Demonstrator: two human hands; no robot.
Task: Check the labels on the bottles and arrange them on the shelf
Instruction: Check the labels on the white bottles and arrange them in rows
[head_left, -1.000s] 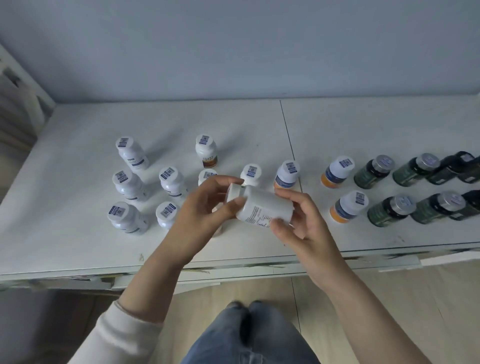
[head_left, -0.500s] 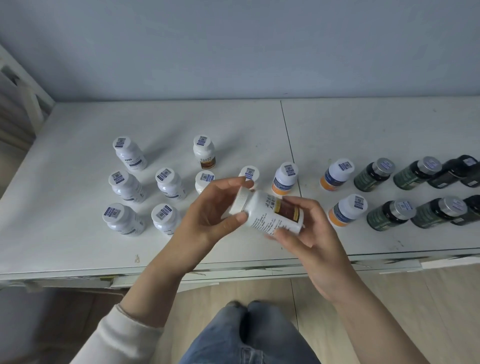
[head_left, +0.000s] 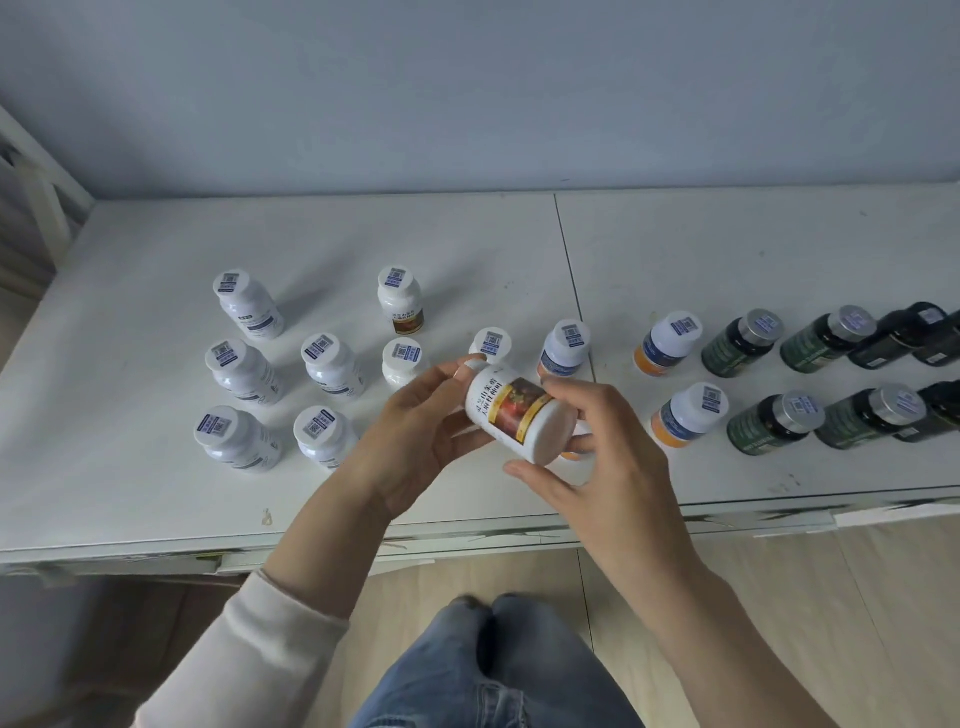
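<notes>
A white bottle (head_left: 519, 410) with a red and gold picture label lies tilted on its side in both my hands, above the front of the white shelf top (head_left: 156, 488). My left hand (head_left: 415, 441) grips its cap end. My right hand (head_left: 613, 457) holds its base end, which points toward me. Its label faces up. Several white bottles (head_left: 244, 371) stand at the left, one with a matching brown label (head_left: 400, 301) at the back. Several orange and blue bottles (head_left: 670, 343) stand right of centre.
Two rows of dark green bottles (head_left: 774, 421) with silver caps run to the right edge. A seam (head_left: 569, 270) splits the shelf top. The grey wall (head_left: 467, 93) closes the back. My knees in jeans (head_left: 488, 654) are below the shelf's front edge.
The bottle has been turned in my hands: its text side faced up before, and now the red and gold picture label shows. Its base has swung toward me.
</notes>
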